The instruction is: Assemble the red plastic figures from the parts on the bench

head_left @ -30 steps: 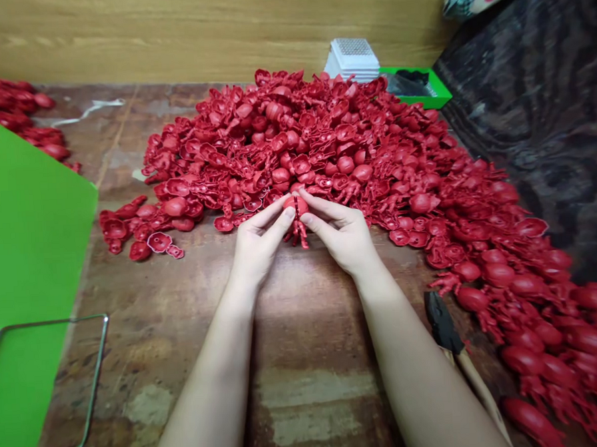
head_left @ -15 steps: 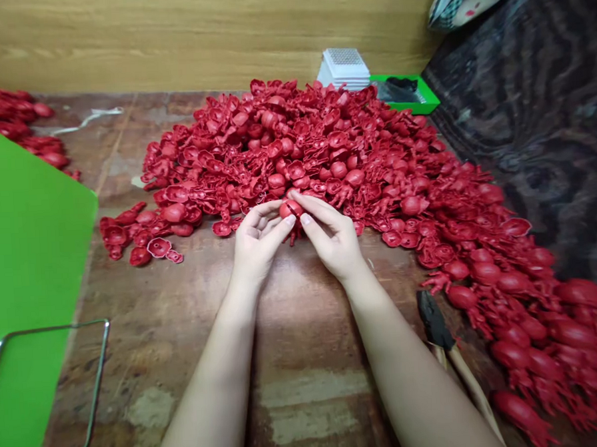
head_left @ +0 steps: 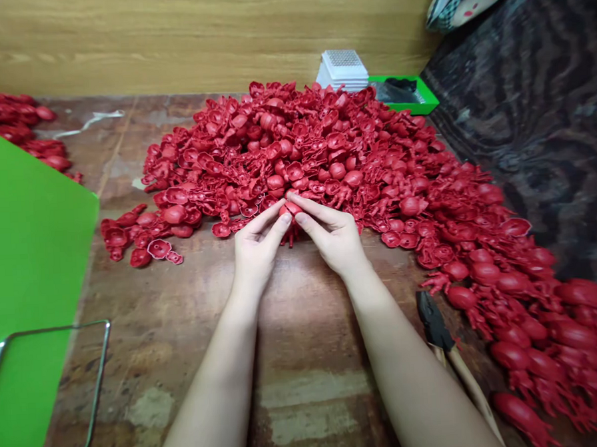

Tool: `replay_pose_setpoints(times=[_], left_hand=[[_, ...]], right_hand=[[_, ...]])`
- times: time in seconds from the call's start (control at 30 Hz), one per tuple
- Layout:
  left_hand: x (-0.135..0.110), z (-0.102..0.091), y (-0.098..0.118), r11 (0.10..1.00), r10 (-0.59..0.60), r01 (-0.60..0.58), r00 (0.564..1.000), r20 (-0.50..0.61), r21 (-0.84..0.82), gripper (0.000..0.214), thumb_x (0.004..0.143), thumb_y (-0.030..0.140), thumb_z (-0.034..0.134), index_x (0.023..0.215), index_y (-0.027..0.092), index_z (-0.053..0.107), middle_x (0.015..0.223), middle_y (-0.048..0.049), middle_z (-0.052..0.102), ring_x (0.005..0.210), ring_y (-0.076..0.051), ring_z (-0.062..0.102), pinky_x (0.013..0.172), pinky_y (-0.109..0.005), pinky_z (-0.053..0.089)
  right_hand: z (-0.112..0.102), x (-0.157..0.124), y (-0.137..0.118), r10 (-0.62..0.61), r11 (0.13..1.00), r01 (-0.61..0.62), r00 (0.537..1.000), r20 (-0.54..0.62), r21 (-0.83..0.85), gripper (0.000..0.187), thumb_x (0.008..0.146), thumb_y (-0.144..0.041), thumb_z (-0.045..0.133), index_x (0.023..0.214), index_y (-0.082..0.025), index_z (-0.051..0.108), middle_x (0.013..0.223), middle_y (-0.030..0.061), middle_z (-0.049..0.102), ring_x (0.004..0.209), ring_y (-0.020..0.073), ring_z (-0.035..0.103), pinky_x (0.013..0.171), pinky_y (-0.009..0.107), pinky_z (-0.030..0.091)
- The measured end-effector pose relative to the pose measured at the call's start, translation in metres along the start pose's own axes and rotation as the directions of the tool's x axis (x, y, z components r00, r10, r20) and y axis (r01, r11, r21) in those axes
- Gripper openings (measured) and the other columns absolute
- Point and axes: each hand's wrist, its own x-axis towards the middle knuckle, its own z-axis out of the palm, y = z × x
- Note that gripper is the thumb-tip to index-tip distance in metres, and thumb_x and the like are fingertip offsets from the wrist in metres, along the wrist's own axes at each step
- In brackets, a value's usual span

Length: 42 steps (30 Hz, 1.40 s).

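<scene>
Between the fingertips of both hands is a small red plastic figure [head_left: 290, 210] with a rounded head and thin limbs hanging below. A dark gap runs across its head. My left hand [head_left: 260, 242] pinches it from the left, thumb in front and fingers behind. From the right, my right hand [head_left: 330, 236] grips it the same way, and the fingertips of the two hands nearly meet. Much of the figure is hidden by the fingers. Just beyond the hands rises a large heap of red plastic parts [head_left: 294, 143], many of them hollow half shells.
Pliers [head_left: 436, 323] with pale handles lie right of my right forearm, beside whole red figures [head_left: 525, 345]. A green panel [head_left: 30, 264] and a metal wire frame [head_left: 99, 387] stand at left. White stacked blocks [head_left: 344, 71] and a green tray [head_left: 429, 100] sit behind the heap.
The hands have drawn closer around the red figure, and the gap across its head looks narrower. Fingers cover more of it now. The heap and tools stay where they were.
</scene>
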Motion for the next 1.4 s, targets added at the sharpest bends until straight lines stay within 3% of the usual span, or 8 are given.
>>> replay_pose_setpoints(times=[0.2,0.33,0.53,0.67,0.83,1.03,1.23,1.4], left_hand=[[0.003,-0.002,-0.008,0.998,-0.008,0.007,1.0,-0.015,-0.059,0.043,0.081,0.048,0.093,0.118,0.028,0.085,0.13,-0.0066,0.082,0.126,-0.029,0.076,0.119,-0.046,0.056],[0.004,-0.004,-0.009,0.994,-0.061,0.06,0.998,-0.012,-0.095,0.043,0.079,0.047,0.094,0.116,0.029,0.086,0.126,-0.0061,0.083,0.118,-0.026,0.079,0.11,-0.042,0.061],[0.003,0.0,0.006,0.957,-0.202,0.208,0.978,0.05,-0.201,0.037,0.07,0.044,0.099,0.1,0.024,0.089,0.103,-0.0044,0.087,0.086,-0.014,0.079,0.087,-0.025,0.063],[0.003,0.0,0.012,0.925,-0.264,0.278,0.96,0.088,-0.258,0.038,0.068,0.038,0.101,0.1,0.021,0.089,0.093,-0.0025,0.086,0.074,-0.008,0.074,0.077,-0.018,0.06],[0.003,0.002,0.01,0.931,-0.261,0.275,0.961,0.089,-0.239,0.038,0.068,0.038,0.101,0.1,0.021,0.088,0.101,-0.0065,0.087,0.09,-0.016,0.079,0.088,-0.026,0.062],[0.002,0.003,0.004,0.96,-0.214,0.227,0.972,0.093,-0.166,0.039,0.068,0.038,0.101,0.103,0.024,0.088,0.113,-0.0074,0.086,0.108,-0.023,0.08,0.106,-0.035,0.059],[0.004,0.0,-0.001,0.966,-0.2,0.211,0.976,0.092,-0.147,0.038,0.07,0.038,0.1,0.103,0.025,0.088,0.112,-0.0061,0.086,0.107,-0.023,0.08,0.107,-0.037,0.06],[0.004,-0.001,-0.002,0.974,-0.18,0.189,0.98,0.084,-0.126,0.038,0.069,0.039,0.1,0.102,0.024,0.088,0.109,-0.0058,0.086,0.099,-0.02,0.08,0.1,-0.034,0.062]], right_hand=[[0.003,-0.002,0.003,-0.039,0.999,0.039,0.999,0.036,-0.004,0.037,0.1,-0.035,0.075,0.136,-0.03,0.077,0.145,0.0024,0.074,0.137,0.0234,0.07,0.128,0.045,0.048],[0.007,-0.005,0.002,-0.088,0.985,0.09,0.996,0.019,-0.148,0.046,0.095,-0.038,0.081,0.14,-0.027,0.074,0.146,0.0062,0.074,0.135,0.0264,0.071,0.125,0.047,0.052],[0.007,-0.006,-0.005,-0.311,0.84,0.286,0.95,0.023,-0.461,0.04,0.098,-0.035,0.078,0.136,-0.024,0.073,0.132,0.0111,0.08,0.122,0.0275,0.076,0.112,0.045,0.061],[0.005,-0.007,-0.003,-0.389,0.762,0.389,0.914,0.113,-0.518,0.043,0.101,-0.034,0.075,0.141,-0.021,0.069,0.132,0.0137,0.079,0.124,0.0276,0.075,0.112,0.044,0.061],[0.003,-0.009,0.002,-0.356,0.706,0.363,0.924,0.137,-0.608,0.043,0.107,-0.03,0.061,0.149,-0.021,0.064,0.14,0.0133,0.076,0.129,0.0284,0.072,0.117,0.047,0.058],[0.004,-0.01,-0.001,-0.379,0.651,0.372,0.915,0.141,-0.662,0.037,0.105,-0.025,0.056,0.14,-0.019,0.067,0.133,0.0139,0.079,0.124,0.0285,0.074,0.112,0.044,0.059],[0.005,-0.01,-0.005,-0.322,0.665,0.323,0.938,0.131,-0.674,0.037,0.102,-0.024,0.056,0.138,-0.021,0.066,0.134,0.0133,0.078,0.124,0.0305,0.072,0.112,0.048,0.056],[0.008,-0.01,-0.006,-0.365,0.621,0.35,0.921,0.137,-0.702,0.033,0.1,-0.02,0.057,0.131,-0.02,0.067,0.125,0.0133,0.08,0.115,0.0299,0.074,0.106,0.046,0.057]])
